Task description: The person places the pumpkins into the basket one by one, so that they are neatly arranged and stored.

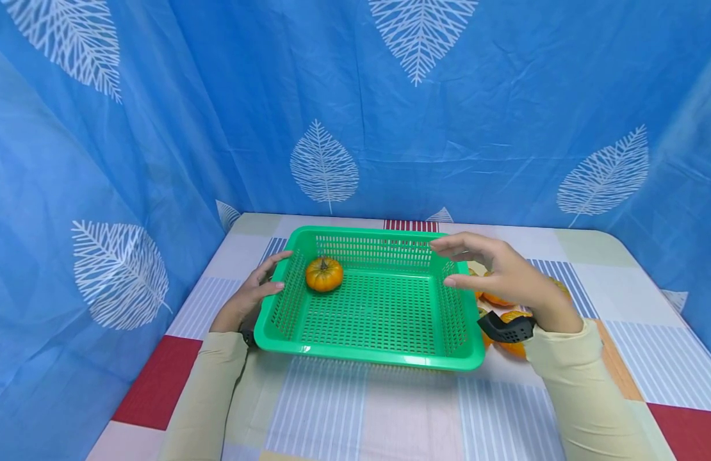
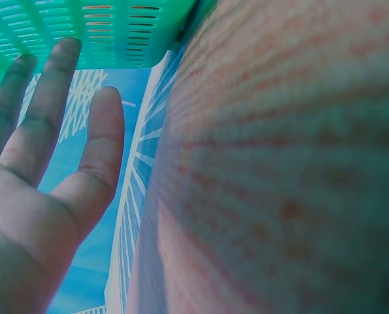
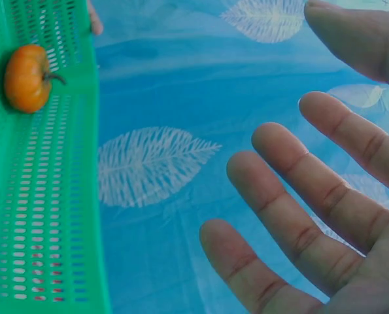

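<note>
A green plastic basket (image 1: 367,360) with slotted walls sits in the middle of the table. Inside it, near the left wall, lies one small orange pumpkin (image 1: 324,274), its stem showing in the right wrist view. My left hand (image 1: 248,298) is at the basket's left rim, its fingers spread; whether the fingertips touch the plastic I cannot tell. Above the right rim hovers my right hand (image 1: 496,266), fingers apart and holding nothing, as the right wrist view confirms. Several more orange pumpkins (image 1: 514,349) lie right of the basket, partly hidden by my right hand and wrist.
A patchwork-patterned cloth (image 1: 413,410) covers the table. Blue curtains (image 1: 252,102) with white leaf prints hang behind it and along both sides. Each wrist wears a black strap (image 1: 508,328).
</note>
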A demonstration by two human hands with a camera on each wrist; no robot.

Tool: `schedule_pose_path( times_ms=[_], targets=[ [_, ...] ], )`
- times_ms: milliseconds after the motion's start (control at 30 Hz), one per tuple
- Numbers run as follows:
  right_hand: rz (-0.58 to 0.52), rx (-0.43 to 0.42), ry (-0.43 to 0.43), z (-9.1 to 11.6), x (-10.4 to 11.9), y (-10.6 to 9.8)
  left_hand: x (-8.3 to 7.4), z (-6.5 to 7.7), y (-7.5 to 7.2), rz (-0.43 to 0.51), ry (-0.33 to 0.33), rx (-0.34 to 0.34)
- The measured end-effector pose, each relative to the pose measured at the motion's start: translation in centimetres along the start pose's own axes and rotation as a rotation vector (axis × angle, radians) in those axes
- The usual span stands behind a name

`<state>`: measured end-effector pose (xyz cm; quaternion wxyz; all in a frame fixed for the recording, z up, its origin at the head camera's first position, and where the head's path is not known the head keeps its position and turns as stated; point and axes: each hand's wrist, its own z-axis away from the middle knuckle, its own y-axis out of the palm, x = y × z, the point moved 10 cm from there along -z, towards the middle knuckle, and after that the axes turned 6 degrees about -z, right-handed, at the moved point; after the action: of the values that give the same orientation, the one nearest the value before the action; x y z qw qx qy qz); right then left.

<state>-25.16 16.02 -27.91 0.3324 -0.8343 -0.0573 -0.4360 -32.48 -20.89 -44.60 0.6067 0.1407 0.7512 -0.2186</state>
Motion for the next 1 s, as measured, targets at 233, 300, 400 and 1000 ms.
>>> schedule_pose_path(
  times_ms=[233,300,400,1000],
  targets=[
    [-0.062,-0.001,0.034,1.2,-1.3,-0.2,0.0,0.1,0.0,-0.025,-0.015,-0.003],
    [-0.074,0.003,0.044,1.6,-1.7,-0.3,0.0,0.1,0.0,-0.02,-0.014,-0.003],
    [-0.09,0.005,0.06,2.2,-2.4,-0.6,-0.1,0.1,0.0,-0.016,-0.002,-0.006],
    [-0.136,-0.004,0.201,6.4,-6.0,-2.5,-0.2,0.0,-0.1,-0.029,0.008,-0.009]
  ],
)
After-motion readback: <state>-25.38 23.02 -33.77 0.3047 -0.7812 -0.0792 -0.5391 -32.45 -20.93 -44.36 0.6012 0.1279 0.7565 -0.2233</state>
